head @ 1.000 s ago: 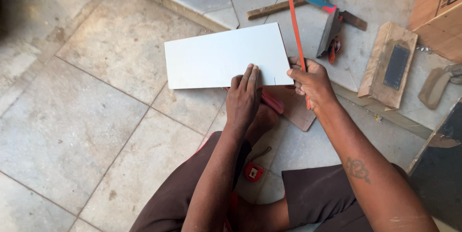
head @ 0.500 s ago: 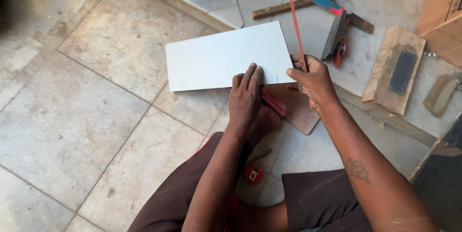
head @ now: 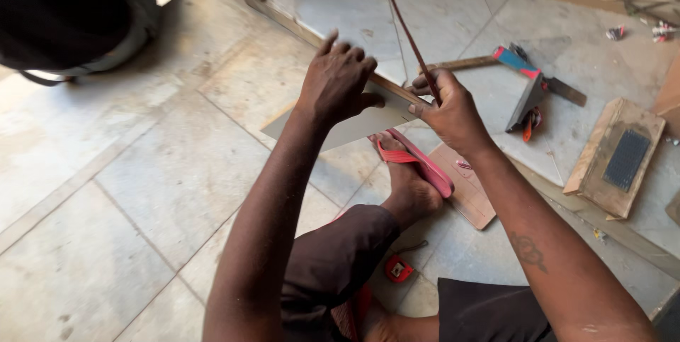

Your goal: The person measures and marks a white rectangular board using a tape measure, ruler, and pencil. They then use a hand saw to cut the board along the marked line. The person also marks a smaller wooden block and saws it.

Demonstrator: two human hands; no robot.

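Now both hands: left point(head: 338, 80) on tile point(head: 340, 126), right point(head: 448, 107) gripping rod point(head: 405, 26).

A room under tiling work is shown, a building site rather than a finished home. The floor point(head: 142, 172) is laid with large pale tiles, dusty and marked. At the right of the frame tools are scattered on it: a hammer point(head: 510, 60), a wooden float point(head: 615, 158), offcuts of board. A tape measure point(head: 399, 268) lies at lower centre, cables at upper right.
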